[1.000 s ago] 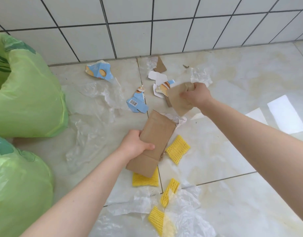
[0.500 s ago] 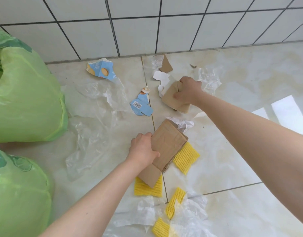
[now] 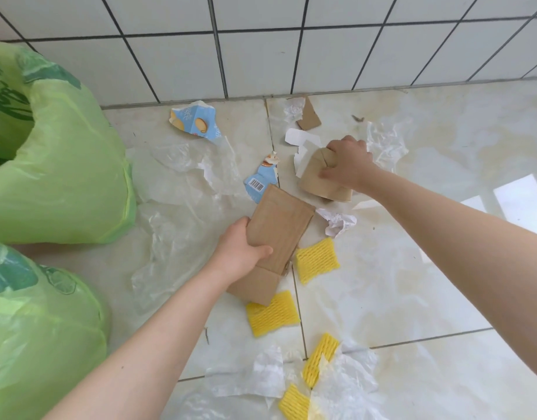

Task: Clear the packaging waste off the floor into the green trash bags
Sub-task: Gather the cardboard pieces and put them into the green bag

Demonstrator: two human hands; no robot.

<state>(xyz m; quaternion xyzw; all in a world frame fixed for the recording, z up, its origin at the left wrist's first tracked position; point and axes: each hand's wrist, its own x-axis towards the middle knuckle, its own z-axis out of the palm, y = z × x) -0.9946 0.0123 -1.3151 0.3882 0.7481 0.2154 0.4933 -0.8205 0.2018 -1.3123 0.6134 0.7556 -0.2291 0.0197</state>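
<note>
Glossy tile floor (image 3: 443, 268) (wall-side); left hand (image 3: 241, 253), right hand (image 3: 347, 165) each clutch cardboard (image 3: 279, 231).

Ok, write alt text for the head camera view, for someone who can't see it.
Two bare hands each grip a flattened brown cardboard piece over a littered tile floor: the left hand a long piece, the right hand a smaller piece. Yellow foam nets, clear plastic film and torn blue packaging lie around; two green trash bags sit left.
</note>
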